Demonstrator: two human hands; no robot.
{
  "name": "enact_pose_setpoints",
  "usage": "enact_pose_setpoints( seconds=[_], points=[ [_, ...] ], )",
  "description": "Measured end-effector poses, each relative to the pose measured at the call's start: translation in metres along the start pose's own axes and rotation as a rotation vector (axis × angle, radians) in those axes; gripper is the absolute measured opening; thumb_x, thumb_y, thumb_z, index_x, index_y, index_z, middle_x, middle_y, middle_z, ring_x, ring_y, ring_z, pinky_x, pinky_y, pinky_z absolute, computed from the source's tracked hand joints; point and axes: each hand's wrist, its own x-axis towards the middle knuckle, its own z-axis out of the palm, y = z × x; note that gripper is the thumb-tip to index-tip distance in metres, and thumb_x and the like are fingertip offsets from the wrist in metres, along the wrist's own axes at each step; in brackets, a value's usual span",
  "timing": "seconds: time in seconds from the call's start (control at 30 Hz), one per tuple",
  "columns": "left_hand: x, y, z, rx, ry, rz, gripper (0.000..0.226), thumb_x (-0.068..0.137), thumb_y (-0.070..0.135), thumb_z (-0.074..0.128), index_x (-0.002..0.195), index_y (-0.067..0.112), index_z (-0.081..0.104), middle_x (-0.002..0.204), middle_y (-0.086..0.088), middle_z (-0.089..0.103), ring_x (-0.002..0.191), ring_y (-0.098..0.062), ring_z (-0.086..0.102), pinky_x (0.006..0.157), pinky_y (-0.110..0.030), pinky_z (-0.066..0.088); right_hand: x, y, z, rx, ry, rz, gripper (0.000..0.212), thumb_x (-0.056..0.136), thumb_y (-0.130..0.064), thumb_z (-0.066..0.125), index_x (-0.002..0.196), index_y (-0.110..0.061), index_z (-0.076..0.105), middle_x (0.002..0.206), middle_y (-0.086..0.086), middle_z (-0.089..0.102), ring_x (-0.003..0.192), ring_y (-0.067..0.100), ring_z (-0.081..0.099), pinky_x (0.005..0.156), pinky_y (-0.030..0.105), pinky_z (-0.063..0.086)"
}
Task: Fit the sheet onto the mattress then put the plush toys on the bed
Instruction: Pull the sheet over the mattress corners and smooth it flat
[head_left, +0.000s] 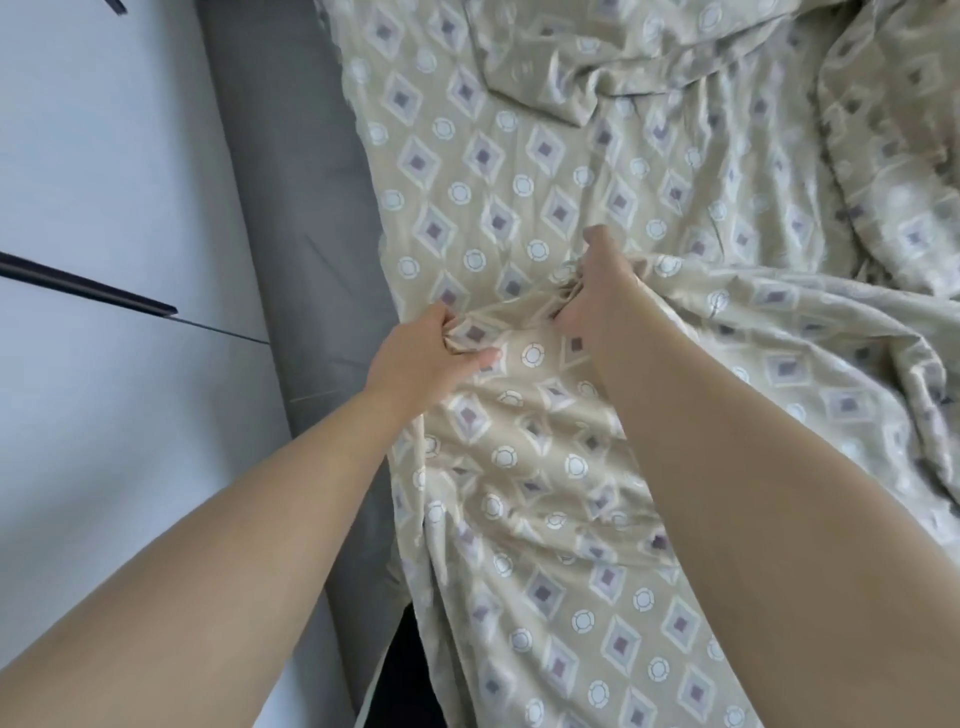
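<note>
Gripping sheet (519, 171) beside exposed grey edge (291, 156)

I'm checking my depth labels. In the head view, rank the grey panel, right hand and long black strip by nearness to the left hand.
1. grey panel, just left of the left hand.
2. right hand, to its right, also gripping the sheet.
3. black strip, far left, beyond the panel.
</note>
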Motion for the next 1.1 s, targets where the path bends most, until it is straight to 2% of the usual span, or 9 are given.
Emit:
enact_pose_setpoints(
  seconds=[0.1,0.2,0.37,0.53,0.67,0.73,0.87,0.97,1.1],
  points=[
    [0.008,-0.016,-0.010,0.125,0.071,-0.026,0.027,0.074,0.050,0.067,0.090,0.029,0.060,0.079,0.009,0.066,0.078,-0.016,0.063,0.071,-0.034,0.053,-0.010,0.000,0.029,-0.050,-0.107,-0.049,0.028,0.081,-0.035,0.071,0.089,-0.013,0.055,0.096,0.005,0.060,0.086,0.024,0.065,0.086,0.040,0.053],
    [0.014,-0.033,-0.022,0.060,0.284,-0.096,0.015,0.082,0.026,0.065,0.074,0.014,0.059,0.068,-0.001,0.062,0.067,-0.025,0.057,0.058,-0.030,0.045,-0.029,0.004,0.068,-0.153,-0.211,-0.136,0.018,0.085,-0.019,0.067,0.096,-0.011,0.056,0.082,0.007,0.055,0.071,0.024,0.061,0.069,0.034,0.054],
    [0.012,-0.064,-0.036,-0.080,0.467,-0.213,0.010,0.084,0.013,0.060,0.081,0.003,0.061,0.065,-0.001,0.056,0.063,-0.024,0.053,0.053,-0.030,0.042,-0.042,0.023,0.132,-0.403,-0.351,-0.323,0.025,0.079,-0.017,0.065,0.101,-0.007,0.058,0.096,0.012,0.060,0.090,0.031,0.064,0.091,0.046,0.052],
    [0.018,-0.089,-0.043,-0.219,0.489,-0.326,0.021,0.088,0.025,0.064,0.085,0.004,0.062,0.069,-0.004,0.058,0.064,-0.023,0.054,0.060,-0.031,0.046,-0.043,0.037,0.165,-0.575,-0.406,-0.362,0.020,0.090,-0.026,0.061,0.097,-0.012,0.050,0.084,0.004,0.055,0.086,0.025,0.060,0.091,0.038,0.049],
    [0.018,-0.092,-0.048,-0.269,0.445,-0.454,0.029,0.087,0.038,0.066,0.094,0.010,0.058,0.077,0.001,0.058,0.075,-0.021,0.058,0.062,-0.028,0.041,-0.040,0.049,0.172,-0.531,-0.469,-0.346,0.030,0.078,-0.033,0.073,0.082,-0.008,0.059,0.084,0.010,0.065,0.095,0.034,0.066,0.093,0.047,0.051],
    [0.017,-0.092,-0.051,-0.249,0.442,-0.500,0.036,0.086,0.038,0.067,0.108,0.013,0.053,0.096,-0.001,0.059,0.089,-0.023,0.059,0.069,-0.030,0.042,-0.033,0.051,0.169,-0.517,-0.465,-0.295,0.044,0.065,-0.037,0.078,0.093,-0.008,0.062,0.089,0.013,0.067,0.088,0.035,0.066,0.089,0.047,0.052],
    [0.015,-0.087,-0.051,-0.162,0.396,-0.546,0.072,0.081,0.024,0.070,0.142,0.019,0.032,0.137,-0.006,0.043,0.112,-0.029,0.055,0.088,-0.042,0.051,-0.033,0.052,0.136,-0.499,-0.488,-0.200,0.019,0.073,-0.018,0.070,0.073,-0.011,0.052,0.058,0.005,0.053,0.056,0.017,0.054,0.066,0.031,0.041],
    [0.008,-0.068,-0.046,-0.161,0.353,-0.536,0.074,0.081,0.019,0.066,0.144,0.019,0.028,0.138,-0.008,0.042,0.113,-0.032,0.054,0.091,-0.048,0.050,-0.034,0.054,0.100,-0.436,-0.526,-0.128,0.017,0.080,-0.016,0.063,0.095,-0.016,0.054,0.088,0.004,0.053,0.074,0.014,0.051,0.073,0.036,0.043],
    [-0.003,-0.034,-0.041,-0.187,0.311,-0.454,0.064,0.084,0.023,0.065,0.139,0.014,0.034,0.135,-0.007,0.043,0.107,-0.022,0.050,0.082,-0.034,0.044,-0.046,0.043,0.051,-0.286,-0.450,0.015,0.009,0.096,-0.019,0.055,0.088,-0.015,0.055,0.063,-0.001,0.050,0.044,0.013,0.042,0.052,0.027,0.045]
  ],
)
